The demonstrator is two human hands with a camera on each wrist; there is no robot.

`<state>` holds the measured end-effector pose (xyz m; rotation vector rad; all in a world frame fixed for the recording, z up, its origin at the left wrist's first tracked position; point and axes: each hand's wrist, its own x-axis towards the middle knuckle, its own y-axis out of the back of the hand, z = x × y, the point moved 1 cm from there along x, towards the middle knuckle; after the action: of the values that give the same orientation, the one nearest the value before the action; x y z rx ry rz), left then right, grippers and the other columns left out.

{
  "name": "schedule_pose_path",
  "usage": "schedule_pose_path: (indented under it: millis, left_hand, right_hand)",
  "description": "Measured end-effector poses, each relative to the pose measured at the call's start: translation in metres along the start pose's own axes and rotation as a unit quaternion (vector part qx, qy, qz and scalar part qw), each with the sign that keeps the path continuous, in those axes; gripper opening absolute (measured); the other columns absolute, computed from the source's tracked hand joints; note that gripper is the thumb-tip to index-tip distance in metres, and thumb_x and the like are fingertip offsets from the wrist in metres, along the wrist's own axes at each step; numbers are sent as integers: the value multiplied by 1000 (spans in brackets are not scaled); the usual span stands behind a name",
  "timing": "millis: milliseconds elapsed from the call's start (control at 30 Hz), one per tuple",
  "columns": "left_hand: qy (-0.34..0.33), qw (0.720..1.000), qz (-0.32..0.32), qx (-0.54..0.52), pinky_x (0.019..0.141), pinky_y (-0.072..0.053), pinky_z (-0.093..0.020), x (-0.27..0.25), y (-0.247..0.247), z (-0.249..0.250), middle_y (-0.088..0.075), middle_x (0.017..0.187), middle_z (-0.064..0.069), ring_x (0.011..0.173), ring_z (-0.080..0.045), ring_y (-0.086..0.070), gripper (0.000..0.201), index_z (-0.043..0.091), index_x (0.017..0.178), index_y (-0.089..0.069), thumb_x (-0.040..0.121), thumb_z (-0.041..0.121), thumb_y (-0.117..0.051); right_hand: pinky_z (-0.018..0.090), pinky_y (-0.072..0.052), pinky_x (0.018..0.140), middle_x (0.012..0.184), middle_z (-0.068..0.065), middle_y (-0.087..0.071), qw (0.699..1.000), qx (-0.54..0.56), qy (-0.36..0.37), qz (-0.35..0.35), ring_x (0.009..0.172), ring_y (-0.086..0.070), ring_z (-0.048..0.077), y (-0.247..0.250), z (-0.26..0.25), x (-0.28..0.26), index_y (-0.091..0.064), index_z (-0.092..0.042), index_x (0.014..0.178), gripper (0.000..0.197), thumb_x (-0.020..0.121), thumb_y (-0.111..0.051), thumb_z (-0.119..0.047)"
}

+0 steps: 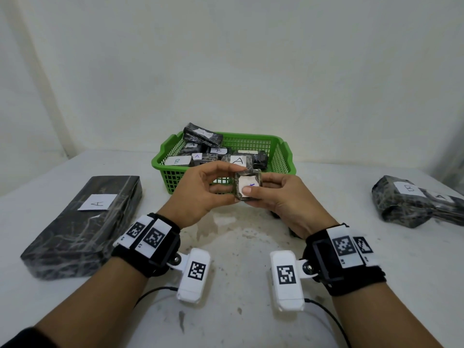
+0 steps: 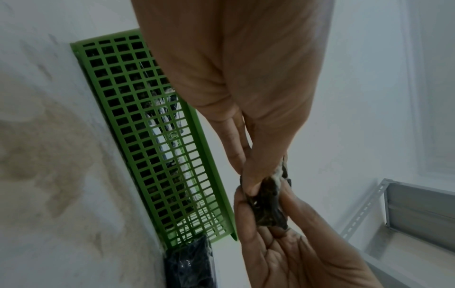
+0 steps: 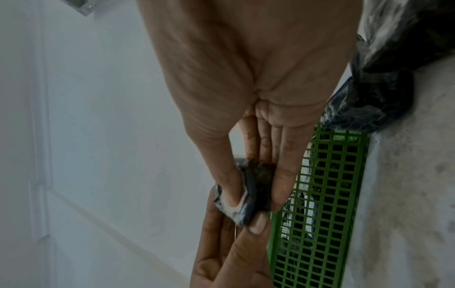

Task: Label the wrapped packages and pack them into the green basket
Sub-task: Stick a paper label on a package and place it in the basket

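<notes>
Both hands hold one small dark wrapped package (image 1: 247, 185) in the air just in front of the green basket (image 1: 281, 156). My left hand (image 1: 200, 192) pinches its left side and top edge. My right hand (image 1: 278, 197) grips its right side, the thumb pressing a white label (image 1: 244, 184) onto its front face. The same small package (image 2: 267, 202) shows between the fingers in the left wrist view, and the package (image 3: 248, 194) sits under the right thumb in the right wrist view. The basket holds several wrapped packages labelled A or B.
A long dark wrapped package (image 1: 82, 222) labelled A lies on the white table at the left. Dark wrapped packages (image 1: 411, 199) labelled B and A lie at the right edge. The basket wall (image 2: 152, 140) stands close behind the hands. A pale wall rises behind the table.
</notes>
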<state>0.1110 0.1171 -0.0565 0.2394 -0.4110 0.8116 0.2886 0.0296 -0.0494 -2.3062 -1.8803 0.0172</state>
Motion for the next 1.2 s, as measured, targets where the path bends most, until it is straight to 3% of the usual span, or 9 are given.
schedule_pose_path:
  millis: [233,400,567,700,800,867,967,1100,1200]
  left_hand:
    - [-8,1000,6,-4,93,-60,-40,1,1,2,-71,125,-16,117,-29,-69,53,5,115,-69,71,-22,-77]
    - [9,1000,-16,-7,88,-62,-38,0,0,0,-72,124,-13,107,-34,-74,56,8,115,-69,72,-26,-74]
    - [-3,1000,-2,-5,91,-61,-40,1,1,1,-72,124,-14,114,-31,-71,54,5,116,-68,72,-25,-75]
    - [17,999,-30,-18,97,-58,-43,0,3,3,-69,131,-12,118,-31,-69,64,6,130,-62,74,-21,-76]
    - [34,999,-26,-28,100,-57,-39,-1,-2,5,-68,133,-9,120,-26,-68,69,9,139,-57,75,-5,-79]
    - [26,1000,3,-5,98,-58,-40,-1,-3,4,-72,125,-11,115,-25,-71,61,7,134,-62,76,1,-80]
    - [7,999,28,16,95,-60,-39,-1,-1,3,-75,116,-16,107,-27,-73,52,5,123,-68,74,-7,-82]
    - [-27,998,29,47,93,-60,-39,-1,-1,5,-75,115,-15,106,-29,-74,49,2,118,-68,74,-11,-83]
    - [-47,996,34,63,91,-60,-35,-1,0,8,-75,113,-12,104,-26,-74,45,10,112,-71,72,-8,-85]
  right_hand:
    - [35,-65,87,106,23,-78,1000,22,4,-2,99,-78,34,1,-1,1,-72,7,116,35,83,-79,6]
    - [37,-65,85,103,19,-80,1000,10,14,21,90,-77,28,1,-1,2,-75,2,109,24,87,-78,-3]
    - [35,-64,87,105,17,-80,1000,-14,14,1,99,-78,31,2,-3,-1,-75,-2,111,29,83,-82,1]
    - [30,-65,81,102,18,-80,999,-14,28,21,94,-79,28,2,-2,-1,-73,1,110,32,80,-82,7]
    - [25,-62,76,97,6,-81,997,-29,46,54,92,-78,18,5,-1,1,-74,-10,103,33,75,-87,2]
    - [30,-62,84,104,6,-80,996,-62,51,49,101,-77,21,6,1,2,-75,-14,104,36,72,-92,-7]
    - [42,-61,96,116,17,-77,998,-48,33,24,109,-75,32,4,1,3,-74,-4,116,51,69,-91,-18]
    - [40,-60,100,117,17,-77,998,-40,-21,-43,109,-74,31,0,-2,-2,-77,-6,113,49,70,-84,-28]
    - [39,-58,101,117,16,-77,997,-20,-31,-68,105,-72,27,-1,-1,-3,-80,-10,107,42,69,-84,-27]
